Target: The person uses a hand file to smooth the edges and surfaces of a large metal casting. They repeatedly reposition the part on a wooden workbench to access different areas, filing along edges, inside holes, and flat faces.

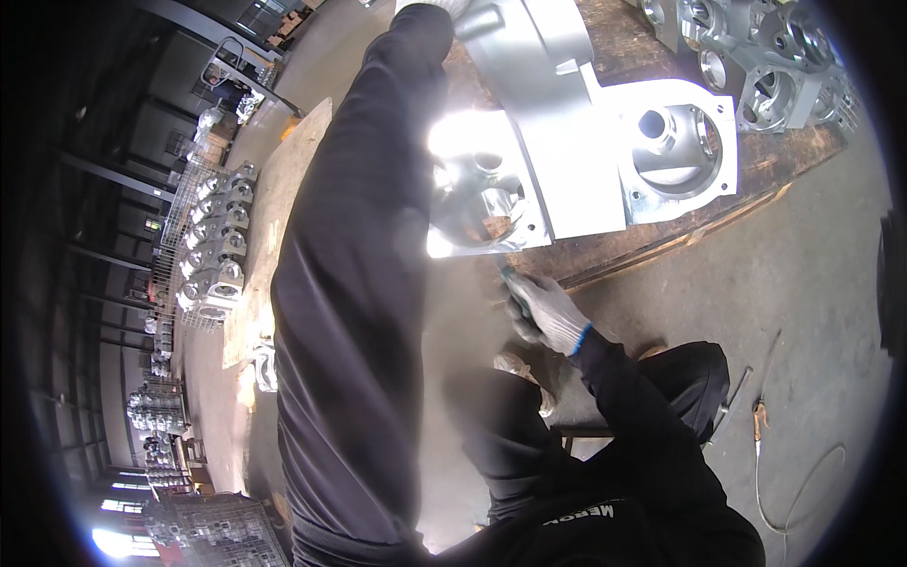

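Note:
A large silver metal casting (576, 142) with round flanged openings lies on a worn wooden table. My left arm, in a dark sleeve, stretches far forward along the casting's left side. Only part of my left hand (436, 5) shows at the top edge, in a white glove by the far end of the casting; its fingers are hidden. My right hand (548, 314), in a white glove with a blue cuff edge, is just below the near edge of the casting. Its fingers are closed around something small and greenish (508, 273), too blurred to name.
More castings (775, 80) crowd the far right of the wooden table (661, 248). Further castings (219, 236) stand in rows at the left, beside another wooden surface (260, 283). On the floor at right lie an air gun (760, 416) with a pale hose and a metal rod (742, 389).

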`<state>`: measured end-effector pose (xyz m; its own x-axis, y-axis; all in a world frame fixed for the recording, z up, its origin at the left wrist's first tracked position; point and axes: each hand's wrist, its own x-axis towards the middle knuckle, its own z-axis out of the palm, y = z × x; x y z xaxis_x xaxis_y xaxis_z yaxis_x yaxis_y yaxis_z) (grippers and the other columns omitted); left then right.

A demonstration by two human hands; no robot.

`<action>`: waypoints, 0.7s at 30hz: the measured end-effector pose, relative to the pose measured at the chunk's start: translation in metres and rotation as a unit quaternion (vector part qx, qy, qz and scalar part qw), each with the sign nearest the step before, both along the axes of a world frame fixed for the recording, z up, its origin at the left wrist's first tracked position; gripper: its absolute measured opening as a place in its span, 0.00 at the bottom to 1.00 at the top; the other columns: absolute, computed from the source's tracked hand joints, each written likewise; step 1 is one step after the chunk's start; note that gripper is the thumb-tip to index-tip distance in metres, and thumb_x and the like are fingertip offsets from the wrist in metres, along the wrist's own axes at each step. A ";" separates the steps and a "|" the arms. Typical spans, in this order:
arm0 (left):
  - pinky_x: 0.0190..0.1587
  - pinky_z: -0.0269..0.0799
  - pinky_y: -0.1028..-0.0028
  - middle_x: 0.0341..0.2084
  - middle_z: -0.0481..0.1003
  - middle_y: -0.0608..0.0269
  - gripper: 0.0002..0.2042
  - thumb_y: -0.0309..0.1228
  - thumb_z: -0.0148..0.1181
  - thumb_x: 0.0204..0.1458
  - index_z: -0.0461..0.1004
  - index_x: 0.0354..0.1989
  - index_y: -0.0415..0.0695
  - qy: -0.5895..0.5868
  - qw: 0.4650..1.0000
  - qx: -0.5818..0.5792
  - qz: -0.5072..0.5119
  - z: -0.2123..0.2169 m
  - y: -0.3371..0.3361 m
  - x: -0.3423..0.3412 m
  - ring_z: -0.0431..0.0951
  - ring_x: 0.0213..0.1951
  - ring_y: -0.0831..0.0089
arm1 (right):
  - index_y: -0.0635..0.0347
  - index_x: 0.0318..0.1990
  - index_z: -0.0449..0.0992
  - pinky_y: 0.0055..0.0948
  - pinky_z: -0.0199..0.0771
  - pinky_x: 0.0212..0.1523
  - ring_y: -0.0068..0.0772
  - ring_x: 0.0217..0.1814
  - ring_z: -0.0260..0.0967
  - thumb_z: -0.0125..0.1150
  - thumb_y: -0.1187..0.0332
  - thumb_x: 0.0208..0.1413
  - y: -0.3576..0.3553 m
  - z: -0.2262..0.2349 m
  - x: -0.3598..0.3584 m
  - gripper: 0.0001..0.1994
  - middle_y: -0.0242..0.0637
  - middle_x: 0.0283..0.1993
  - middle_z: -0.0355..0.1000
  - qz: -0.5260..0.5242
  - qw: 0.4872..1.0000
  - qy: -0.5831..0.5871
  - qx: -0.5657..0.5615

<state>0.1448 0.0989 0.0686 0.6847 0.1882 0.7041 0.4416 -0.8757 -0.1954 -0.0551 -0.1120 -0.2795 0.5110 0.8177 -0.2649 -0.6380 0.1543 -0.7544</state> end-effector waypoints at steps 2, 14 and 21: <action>0.40 0.82 0.56 0.31 0.84 0.48 0.19 0.46 0.61 0.65 0.86 0.35 0.42 0.003 1.000 -0.001 0.001 -0.002 0.001 0.001 0.85 0.34 0.54 | 0.54 0.40 0.75 0.24 0.54 0.13 0.20 0.14 0.59 0.61 0.47 0.74 -0.004 0.005 0.004 0.19 0.26 0.22 0.67 0.022 1.000 0.012 0.000; 0.38 0.82 0.55 0.28 0.83 0.48 0.20 0.46 0.58 0.68 0.86 0.32 0.42 0.029 0.999 -0.013 -0.021 -0.021 0.009 0.009 0.85 0.31 0.53 | 0.52 0.35 0.71 0.24 0.53 0.13 0.19 0.14 0.59 0.60 0.45 0.74 -0.003 0.007 0.005 0.21 0.25 0.22 0.67 -0.012 0.999 -0.034 -0.030; 0.37 0.81 0.54 0.27 0.83 0.48 0.21 0.45 0.57 0.69 0.85 0.31 0.42 0.030 0.999 -0.021 -0.027 -0.029 0.010 0.004 0.84 0.30 0.53 | 0.58 0.37 0.72 0.27 0.57 0.17 0.20 0.16 0.61 0.59 0.48 0.74 -0.096 0.027 -0.018 0.21 0.26 0.24 0.66 0.096 0.990 -0.066 -0.085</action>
